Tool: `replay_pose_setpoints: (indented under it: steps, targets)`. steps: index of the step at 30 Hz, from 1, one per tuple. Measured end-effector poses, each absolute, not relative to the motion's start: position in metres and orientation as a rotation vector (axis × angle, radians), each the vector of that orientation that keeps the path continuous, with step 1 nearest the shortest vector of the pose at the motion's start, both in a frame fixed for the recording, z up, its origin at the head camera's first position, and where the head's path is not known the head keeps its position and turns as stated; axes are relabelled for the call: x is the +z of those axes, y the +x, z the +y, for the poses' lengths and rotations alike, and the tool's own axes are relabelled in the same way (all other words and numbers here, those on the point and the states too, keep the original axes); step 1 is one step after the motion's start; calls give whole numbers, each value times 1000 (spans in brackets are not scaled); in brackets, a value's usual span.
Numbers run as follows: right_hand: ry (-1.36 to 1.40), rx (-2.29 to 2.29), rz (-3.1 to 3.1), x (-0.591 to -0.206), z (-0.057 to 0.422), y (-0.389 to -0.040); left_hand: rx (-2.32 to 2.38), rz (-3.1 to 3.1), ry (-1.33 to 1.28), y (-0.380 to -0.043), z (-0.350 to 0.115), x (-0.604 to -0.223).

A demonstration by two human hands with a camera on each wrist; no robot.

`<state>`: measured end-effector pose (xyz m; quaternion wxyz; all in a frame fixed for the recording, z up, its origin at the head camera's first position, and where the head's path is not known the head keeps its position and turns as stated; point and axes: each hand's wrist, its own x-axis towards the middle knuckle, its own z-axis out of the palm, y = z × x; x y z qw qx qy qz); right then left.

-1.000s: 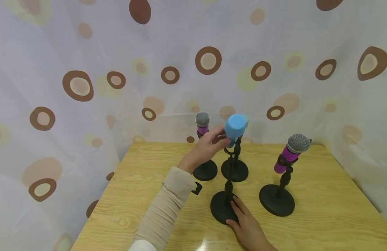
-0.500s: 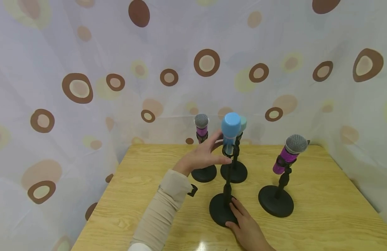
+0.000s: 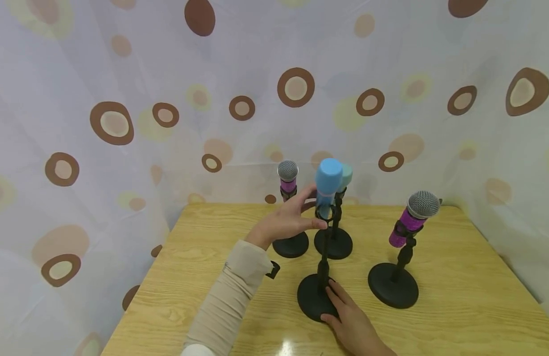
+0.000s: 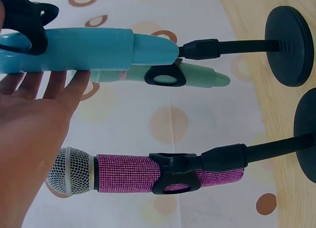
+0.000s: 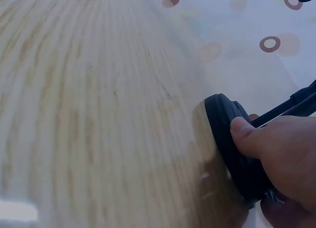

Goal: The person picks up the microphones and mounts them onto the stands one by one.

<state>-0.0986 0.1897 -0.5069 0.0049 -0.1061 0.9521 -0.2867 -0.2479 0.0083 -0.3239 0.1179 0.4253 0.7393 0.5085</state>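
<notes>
A blue microphone point(image 3: 329, 179) stands nearly upright in the ring clip of a black stand point(image 3: 323, 277). My left hand point(image 3: 289, 217) holds it, with fingers behind its body and the thumb at the clip in front. In the left wrist view those fingers lie along the blue barrel point(image 4: 94, 48), and the black clip point(image 4: 30, 23) crosses it near the thumb. My right hand point(image 3: 352, 319) grips the edge of the stand's round base point(image 3: 312, 299). In the right wrist view, the thumb point(image 5: 244, 132) presses on top of the base point(image 5: 229, 144); the other fingers are mostly hidden.
Behind are a purple microphone with a silver head point(image 3: 288, 170) and a pale green one point(image 3: 345, 175), both on stands. Another purple microphone point(image 3: 410, 222) leans in its stand at right. A small black piece point(image 3: 273, 270) shows beside the left sleeve. Patterned cloth point(image 3: 167, 163) hangs behind the table.
The blue microphone has gone from tilted toward me to nearly upright in the clip. My left thumb has moved down from near its head to the clip. The right hand stays on the base.
</notes>
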Motion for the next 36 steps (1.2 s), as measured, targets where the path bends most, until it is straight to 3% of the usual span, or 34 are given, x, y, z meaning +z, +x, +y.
replay_pose_setpoints:
  steps: [11,20,36]
  targets:
    - [-206,-1178,2856,-480,190,-119,1380,2376,1321,-245,10,-322]
    - [-385,-1440,2912,-448,182,-133,1322,2473,1391,-242,11,-322]
    - [-370,-1488,2894,-446,179,-134,1287,2552,1610,-241,11,-324]
